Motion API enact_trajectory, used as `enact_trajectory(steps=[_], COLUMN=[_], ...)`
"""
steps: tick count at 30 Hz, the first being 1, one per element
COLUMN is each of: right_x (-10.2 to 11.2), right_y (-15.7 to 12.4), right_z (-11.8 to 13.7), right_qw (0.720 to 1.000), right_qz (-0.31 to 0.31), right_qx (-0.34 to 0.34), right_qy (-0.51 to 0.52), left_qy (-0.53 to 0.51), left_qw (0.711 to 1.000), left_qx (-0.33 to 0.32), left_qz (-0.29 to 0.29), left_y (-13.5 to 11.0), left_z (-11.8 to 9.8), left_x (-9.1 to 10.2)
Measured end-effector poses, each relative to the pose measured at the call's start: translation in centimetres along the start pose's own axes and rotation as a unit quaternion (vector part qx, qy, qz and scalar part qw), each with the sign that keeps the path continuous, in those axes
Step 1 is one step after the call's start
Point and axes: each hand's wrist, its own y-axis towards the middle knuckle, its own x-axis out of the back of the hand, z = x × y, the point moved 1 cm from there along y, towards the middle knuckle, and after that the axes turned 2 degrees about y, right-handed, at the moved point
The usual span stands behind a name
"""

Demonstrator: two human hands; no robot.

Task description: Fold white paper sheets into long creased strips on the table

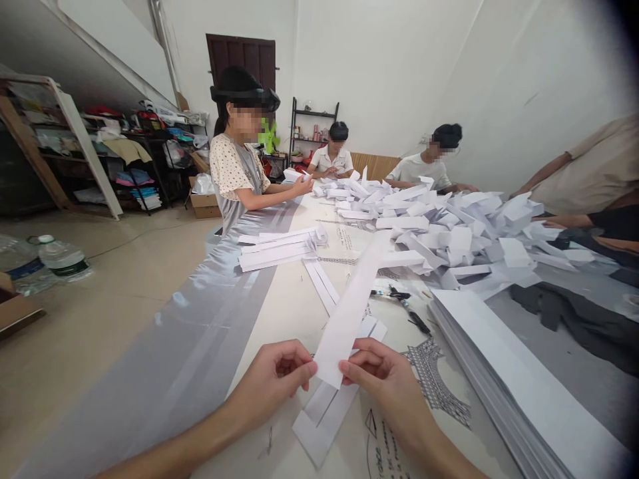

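The long paper strip (349, 313) rises slanting off the table (279, 313), its near end pinched between thumb and fingertips of the left hand (272, 379) and right hand (384, 382), apparently to keep it taut; beyond the strip lie black pens (407, 307), then a folded-paper heap (449, 226), with stacked sheets (519, 386) to its right

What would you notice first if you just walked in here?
First, the big heap of folded white paper pieces piled across the far middle of the long table. Closer in, the left hand and right hand pinch the near end of a long white paper strip that slants away over the table. A thick stack of white sheets lies along the right edge.
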Motion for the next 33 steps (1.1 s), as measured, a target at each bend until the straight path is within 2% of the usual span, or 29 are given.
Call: enact_trajectory(steps=[9,23,27,33], right_x=[0.26,-0.25,-0.22,-0.66], right_y=[0.31,0.05,0.17,-0.03], right_z=[-0.70,-0.46,-0.80,-0.77], right_qw=[0.999,0.999,0.998,0.999], right_qz=[0.037,0.026,0.059,0.023], right_qx=[0.001,0.012,0.002,0.011], right_qy=[0.004,0.016,0.023,0.037], left_qy=[0.031,0.020,0.001,0.010], left_qw=[0.999,0.999,0.999,0.999], left_qx=[-0.022,-0.040,-0.036,-0.038], left_qz=[0.019,0.026,0.021,0.009], left_y=[-0.14,-0.12,-0.02,-0.12], left_z=[0.14,0.20,0.09,-0.14], left_x=[0.09,0.15,-0.10,0.12])
